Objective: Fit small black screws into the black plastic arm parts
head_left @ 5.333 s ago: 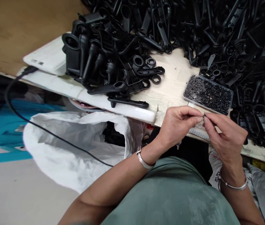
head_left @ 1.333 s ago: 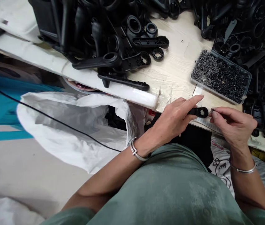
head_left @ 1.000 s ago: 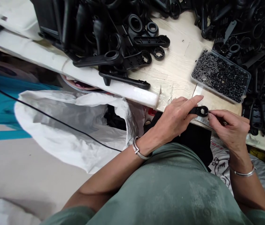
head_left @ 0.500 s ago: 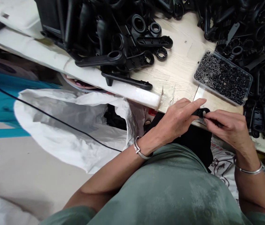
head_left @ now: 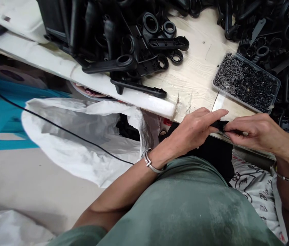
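My left hand (head_left: 194, 130) grips a small black plastic handle part (head_left: 219, 125) at the near edge of the pale wooden table (head_left: 195, 78), its forefinger stretched along the top. My right hand (head_left: 257, 131) meets it from the right, fingers pinched over the part's ring end and covering most of it. What the right fingertips hold is hidden. Both wrists wear silver bangles.
A clear tray of small black screws (head_left: 246, 82) lies just beyond my hands. Heaps of black plastic handles (head_left: 124, 44) cover the table's left and far right. A white sack (head_left: 83, 136) hangs open below the table edge, crossed by a black cable (head_left: 44, 119).
Five seconds ago both hands pinched a tiny piece between fingertips. Since then the left hand holds a black handle part, and the right hand has slid leftwards over its ring end.
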`<control>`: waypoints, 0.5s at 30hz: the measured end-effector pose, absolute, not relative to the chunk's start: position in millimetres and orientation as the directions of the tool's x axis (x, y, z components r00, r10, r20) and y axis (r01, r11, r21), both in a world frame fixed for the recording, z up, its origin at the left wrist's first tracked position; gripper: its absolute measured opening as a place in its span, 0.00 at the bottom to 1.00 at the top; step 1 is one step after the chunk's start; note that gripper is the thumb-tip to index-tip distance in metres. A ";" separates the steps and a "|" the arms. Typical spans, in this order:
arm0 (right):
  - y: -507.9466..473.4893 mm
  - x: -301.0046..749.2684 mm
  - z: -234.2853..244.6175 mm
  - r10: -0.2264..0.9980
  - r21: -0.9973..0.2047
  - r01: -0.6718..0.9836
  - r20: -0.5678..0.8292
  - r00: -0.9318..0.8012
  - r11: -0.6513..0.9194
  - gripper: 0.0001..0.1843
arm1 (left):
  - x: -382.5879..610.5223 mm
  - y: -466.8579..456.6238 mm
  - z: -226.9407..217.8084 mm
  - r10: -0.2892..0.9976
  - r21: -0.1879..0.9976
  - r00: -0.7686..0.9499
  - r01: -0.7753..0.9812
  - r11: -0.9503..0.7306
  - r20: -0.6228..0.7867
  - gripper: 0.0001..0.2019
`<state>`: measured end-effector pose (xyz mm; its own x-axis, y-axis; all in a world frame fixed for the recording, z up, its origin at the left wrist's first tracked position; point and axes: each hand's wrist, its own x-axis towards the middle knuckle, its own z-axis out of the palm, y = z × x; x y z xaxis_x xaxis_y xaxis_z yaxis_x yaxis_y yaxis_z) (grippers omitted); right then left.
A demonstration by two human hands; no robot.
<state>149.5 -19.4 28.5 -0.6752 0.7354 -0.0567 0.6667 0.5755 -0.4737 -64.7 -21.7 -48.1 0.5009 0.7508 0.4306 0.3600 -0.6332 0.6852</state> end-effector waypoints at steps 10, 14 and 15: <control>-29.8 158.6 19.7 0.906 -0.666 0.614 0.299 -0.300 0.424 0.06 | -65.2 -17.3 -34.0 0.732 0.626 0.438 0.386 -0.678 0.522 0.15; -46.2 152.8 11.5 0.934 -0.726 0.602 0.340 -0.108 0.334 0.08 | -63.4 -19.7 -30.7 0.725 0.601 0.409 0.407 -0.688 0.553 0.15; -49.0 149.7 9.8 0.922 -0.698 0.621 0.370 -0.114 0.357 0.09 | -63.1 -20.4 -30.1 0.720 0.595 0.412 0.407 -0.693 0.558 0.15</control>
<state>149.7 -49.0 9.8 -0.1137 0.9221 0.3699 0.6211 0.3566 -0.6979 -63.1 -20.4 -30.1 0.4123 0.7204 0.5577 0.4067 -0.6933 0.5949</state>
